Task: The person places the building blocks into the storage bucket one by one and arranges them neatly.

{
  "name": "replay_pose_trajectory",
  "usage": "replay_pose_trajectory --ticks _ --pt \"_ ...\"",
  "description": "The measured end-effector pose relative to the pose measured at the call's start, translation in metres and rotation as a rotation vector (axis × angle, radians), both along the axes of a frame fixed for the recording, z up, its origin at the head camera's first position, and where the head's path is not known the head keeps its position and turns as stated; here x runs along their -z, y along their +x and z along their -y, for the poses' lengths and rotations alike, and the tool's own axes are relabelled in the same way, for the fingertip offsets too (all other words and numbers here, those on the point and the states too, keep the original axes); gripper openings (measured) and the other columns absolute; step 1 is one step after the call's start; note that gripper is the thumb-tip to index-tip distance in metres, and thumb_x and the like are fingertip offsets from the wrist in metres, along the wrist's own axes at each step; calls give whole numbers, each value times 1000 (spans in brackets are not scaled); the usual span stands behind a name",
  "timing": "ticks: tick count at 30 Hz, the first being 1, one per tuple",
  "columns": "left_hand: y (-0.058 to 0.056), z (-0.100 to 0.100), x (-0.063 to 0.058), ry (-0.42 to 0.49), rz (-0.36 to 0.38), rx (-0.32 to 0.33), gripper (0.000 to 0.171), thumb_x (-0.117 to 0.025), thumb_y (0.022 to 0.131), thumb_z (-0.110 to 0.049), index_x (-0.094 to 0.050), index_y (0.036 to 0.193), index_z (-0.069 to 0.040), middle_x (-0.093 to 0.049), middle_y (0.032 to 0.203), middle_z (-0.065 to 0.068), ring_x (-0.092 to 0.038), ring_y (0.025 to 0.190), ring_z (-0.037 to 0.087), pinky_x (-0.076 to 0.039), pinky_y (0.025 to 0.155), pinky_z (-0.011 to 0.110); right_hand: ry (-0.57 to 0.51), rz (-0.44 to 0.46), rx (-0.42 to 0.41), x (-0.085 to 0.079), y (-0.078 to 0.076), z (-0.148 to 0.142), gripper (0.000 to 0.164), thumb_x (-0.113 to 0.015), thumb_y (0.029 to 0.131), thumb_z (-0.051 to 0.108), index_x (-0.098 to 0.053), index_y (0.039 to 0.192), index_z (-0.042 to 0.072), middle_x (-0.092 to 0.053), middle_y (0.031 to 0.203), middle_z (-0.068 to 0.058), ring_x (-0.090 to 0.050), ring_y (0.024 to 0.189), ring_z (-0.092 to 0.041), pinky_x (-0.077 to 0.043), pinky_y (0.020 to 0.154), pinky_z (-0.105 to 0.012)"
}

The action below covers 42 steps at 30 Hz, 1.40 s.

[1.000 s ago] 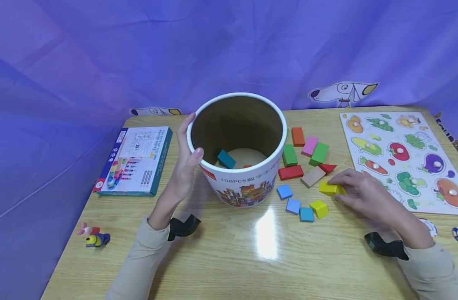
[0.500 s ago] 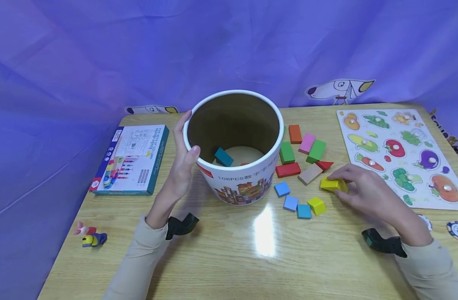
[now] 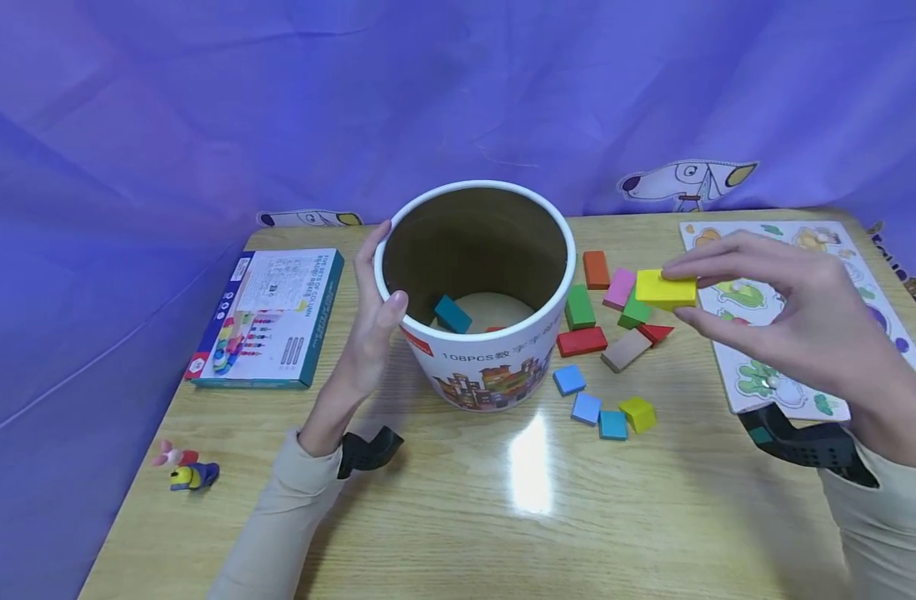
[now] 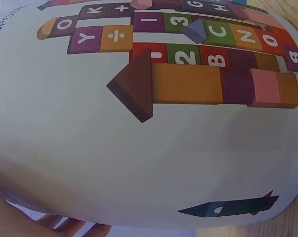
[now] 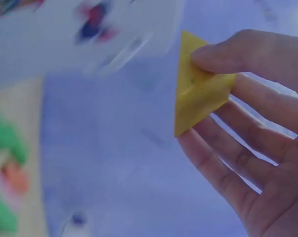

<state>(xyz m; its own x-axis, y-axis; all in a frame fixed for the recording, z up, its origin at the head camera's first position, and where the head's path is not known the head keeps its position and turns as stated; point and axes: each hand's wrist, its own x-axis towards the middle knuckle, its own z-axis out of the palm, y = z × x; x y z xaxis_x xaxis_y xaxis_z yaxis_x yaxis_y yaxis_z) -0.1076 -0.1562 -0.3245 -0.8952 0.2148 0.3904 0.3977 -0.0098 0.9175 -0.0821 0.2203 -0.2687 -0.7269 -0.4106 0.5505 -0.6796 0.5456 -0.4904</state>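
Note:
My left hand [image 3: 369,321] holds the white bucket [image 3: 478,367] at its left rim, thumb at the near edge and fingers along the outside. Inside the bucket lie a teal block [image 3: 453,316] and a bit of red. In the left wrist view, the fingers [image 4: 69,226] lie against the printed bucket wall [image 4: 89,148]. My right hand [image 3: 795,308] pinches a yellow block [image 3: 666,290] between thumb and fingers, raised over the table. The right wrist view shows this block with slanted sides and a pointed corner.
Right of the bucket lie loose blocks: green [image 3: 580,307], red [image 3: 582,342], pink [image 3: 619,288], small blue [image 3: 570,380] and yellow [image 3: 638,414]. A vegetable puzzle board [image 3: 735,379] is at the right, a boxed toy [image 3: 270,317] at the left, small figurines [image 3: 193,476] nearer.
My right hand has lifted the yellow block off the table and brought it up over the other blocks, toward the back. The left hand stays on the bucket.

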Motion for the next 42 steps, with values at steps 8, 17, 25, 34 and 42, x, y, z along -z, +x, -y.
replay_pose_trajectory --ticks 8,17,25,34,42 --pt "0 -3 1 -22 0 -8 94 -56 82 -70 -11 153 -27 -21 155 -2 -26 142 29 -26 111 64 -275 66 -289 -44 -8 53 41 -76 69 -18 -69 108 -8 -69 109 -20 -61 104 -22 -49 94 -20" --pt "0 -2 2 -27 -3 -13 95 -55 82 -71 -10 153 -26 -21 155 -2 -26 141 28 -27 111 64 -316 146 -333 -44 -43 105 41 -76 73 -13 -71 111 1 -68 109 -11 -65 95 -17 -54 86 -23" --pt "2 -2 1 -41 4 -30 96 -54 82 -72 -9 153 -26 -20 155 -3 -26 141 29 -28 111 64 -329 219 -307 -29 -58 118 36 -76 78 -4 -71 113 4 -66 111 -3 -65 97 -14 -54 89 -24" --pt "2 -1 1 -36 3 -30 95 -54 82 -72 -10 153 -26 -21 155 -3 -28 140 30 -29 110 65 -301 222 -288 -23 -62 121 33 -77 81 2 -71 113 8 -66 110 -2 -66 95 -11 -54 87 -23" --pt "1 1 1 -49 -5 -31 93 -53 83 -70 -9 153 -26 -19 156 -4 -27 140 30 -29 110 65 -306 214 -291 -23 -65 123 31 -76 81 4 -72 112 8 -68 110 -3 -67 94 -11 -55 87 -26"
